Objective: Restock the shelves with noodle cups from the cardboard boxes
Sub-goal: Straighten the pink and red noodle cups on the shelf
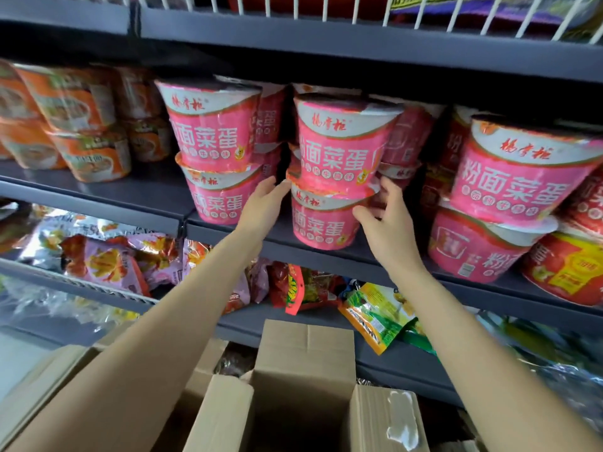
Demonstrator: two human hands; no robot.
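Pink paper noodle cups are sitting stacked in pairs at twelve o'clock on the grey shelf. I'm steadying them: left hand spread, touching; right hand curling round. Judging them light, crushable, best held by the sides.

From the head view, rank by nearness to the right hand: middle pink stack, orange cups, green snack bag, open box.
1. Middle pink stack, touching the right hand.
2. Green snack bag, on the shelf below.
3. Open box, bottom centre.
4. Orange cups, far left.
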